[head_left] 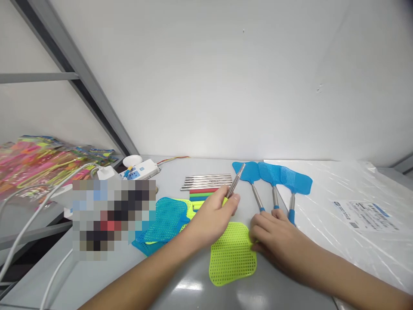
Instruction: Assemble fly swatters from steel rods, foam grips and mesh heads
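My left hand (213, 217) is closed round a thin metal rod (235, 183) with a yellow-green grip, its free end pointing up and to the right. My right hand (274, 234) pinches the right edge of a yellow-green mesh swatter head (230, 258) lying flat on the grey table (180, 284). Three finished blue swatters (272, 176) with metal shafts lie side by side just beyond my right hand.
Blue and yellow mesh heads (166, 219) are piled left of my left hand. A row of metal rods (206, 181) with coloured grips lies behind them. A white power strip (140, 170) and cables sit at the back left. Clear plastic bags (348, 202) cover the right side.
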`<act>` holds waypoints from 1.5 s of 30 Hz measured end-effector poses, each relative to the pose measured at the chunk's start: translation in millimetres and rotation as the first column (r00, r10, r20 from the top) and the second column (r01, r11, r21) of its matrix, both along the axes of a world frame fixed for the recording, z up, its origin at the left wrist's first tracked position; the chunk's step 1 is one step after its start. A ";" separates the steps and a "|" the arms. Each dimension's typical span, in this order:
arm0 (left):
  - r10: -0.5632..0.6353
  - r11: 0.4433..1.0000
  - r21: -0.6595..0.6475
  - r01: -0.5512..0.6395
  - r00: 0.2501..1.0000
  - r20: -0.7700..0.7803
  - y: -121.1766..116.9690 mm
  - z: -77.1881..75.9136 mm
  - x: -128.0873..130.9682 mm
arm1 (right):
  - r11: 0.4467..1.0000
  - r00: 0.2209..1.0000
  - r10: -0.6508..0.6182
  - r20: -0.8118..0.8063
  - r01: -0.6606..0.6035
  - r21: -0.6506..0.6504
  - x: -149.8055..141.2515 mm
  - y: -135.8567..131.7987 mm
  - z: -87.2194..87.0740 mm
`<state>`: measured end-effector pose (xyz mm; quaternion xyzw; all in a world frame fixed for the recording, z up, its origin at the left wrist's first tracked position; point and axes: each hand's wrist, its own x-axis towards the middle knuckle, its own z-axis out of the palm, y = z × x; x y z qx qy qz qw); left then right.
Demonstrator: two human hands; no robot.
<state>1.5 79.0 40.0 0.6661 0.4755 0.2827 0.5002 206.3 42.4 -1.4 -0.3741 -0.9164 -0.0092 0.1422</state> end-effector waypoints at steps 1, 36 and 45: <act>-0.016 0.992 0.120 0.034 0.989 -0.149 -1.1 -0.9 -1.2 | 1.000 1.000 0.000 0.019 0.000 0.004 1.5 0.5 1.8; -0.214 0.951 -0.248 0.186 0.972 -0.094 -11.1 6.3 -9.3 | 0.976 0.962 0.216 -0.165 -0.212 0.040 13.2 -6.5 21.8; 0.316 0.765 -0.640 0.073 0.823 0.472 -23.1 -1.7 18.0 | 0.938 0.943 0.318 -0.100 -0.298 0.175 16.8 -10.3 26.6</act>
